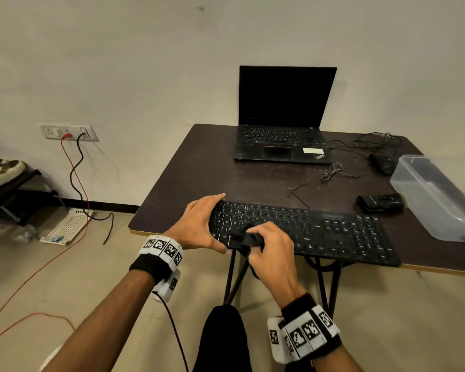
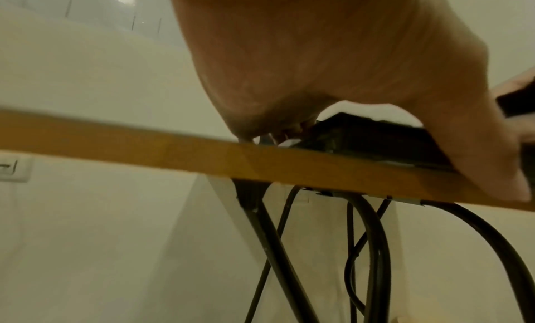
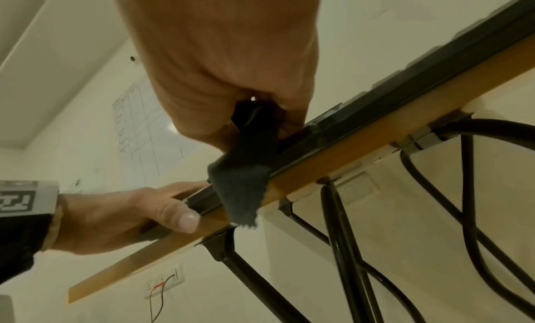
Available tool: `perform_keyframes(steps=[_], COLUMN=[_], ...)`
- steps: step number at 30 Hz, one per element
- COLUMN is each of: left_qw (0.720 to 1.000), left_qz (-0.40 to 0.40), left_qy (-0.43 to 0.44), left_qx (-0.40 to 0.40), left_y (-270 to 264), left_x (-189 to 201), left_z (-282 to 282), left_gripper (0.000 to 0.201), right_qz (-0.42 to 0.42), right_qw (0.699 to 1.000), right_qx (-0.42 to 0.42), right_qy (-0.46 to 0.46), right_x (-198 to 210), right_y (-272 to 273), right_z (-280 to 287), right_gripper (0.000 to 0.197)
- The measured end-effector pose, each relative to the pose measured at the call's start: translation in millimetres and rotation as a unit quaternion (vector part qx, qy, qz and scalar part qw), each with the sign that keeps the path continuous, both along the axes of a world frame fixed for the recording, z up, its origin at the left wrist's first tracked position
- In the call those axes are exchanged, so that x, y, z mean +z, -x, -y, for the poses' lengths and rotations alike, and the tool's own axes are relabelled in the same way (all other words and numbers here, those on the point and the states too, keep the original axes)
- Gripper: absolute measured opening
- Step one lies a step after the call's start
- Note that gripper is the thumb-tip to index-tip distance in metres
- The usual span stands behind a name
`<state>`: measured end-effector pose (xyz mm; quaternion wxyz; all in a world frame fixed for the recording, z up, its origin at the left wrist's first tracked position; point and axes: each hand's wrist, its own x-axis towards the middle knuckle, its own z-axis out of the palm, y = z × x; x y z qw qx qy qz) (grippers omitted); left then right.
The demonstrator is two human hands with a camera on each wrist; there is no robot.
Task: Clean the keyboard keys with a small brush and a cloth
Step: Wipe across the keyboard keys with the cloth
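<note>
Keyboard [image 1: 304, 232], black and full size, lay along the near edge of a dark table [image 1: 199, 170], at about 6 o'clock on the table top. The left hand [image 1: 199, 224] gripped the left end of the keyboard: the fingers reached over its far corner and the thumb [image 3: 185, 220] pressed against its near edge, so the hand was closed around this end. The right hand [image 1: 269, 251] was over the lower left keys, at about 3 o'clock from the left hand and very near to it, and its curled fingers pinched a dark cloth [image 1: 249, 238]. In the right wrist view the cloth [image 3: 243, 174] came out from under the fingers and one loose corner of it hung down over the front edge of the keyboard and the wooden edge of the table. I could not tell if the cloth touched the keys under the hand. An open black laptop [image 1: 282, 116] with a dark screen stood at 12 o'clock on the table. A black mouse [image 1: 383, 163] with its thin cable lay at about 2 o'clock, and a clear plastic box [image 1: 438, 197] stood at 3 o'clock near the right edge. A small black device [image 1: 380, 204] lay between the keyboard and this box.
</note>
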<state>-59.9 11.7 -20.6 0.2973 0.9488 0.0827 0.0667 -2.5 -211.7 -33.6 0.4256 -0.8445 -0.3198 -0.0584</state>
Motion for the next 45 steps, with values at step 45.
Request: perform_keyframes(steps=[45], left_qw=[0.998], left_qz=[0.050], left_qy=[0.012], left_qx=[0.021], left_y=[2.7], left_x=[-17.9], left_z=[-1.6], left_gripper=[0.139], right_qz=[-0.040], right_qw=[0.995], right_qx=[0.069], right_qy=[0.059], right_x=[16.3], right_y=[-26.2], right_z=[-24.2], right_gripper=[0.036])
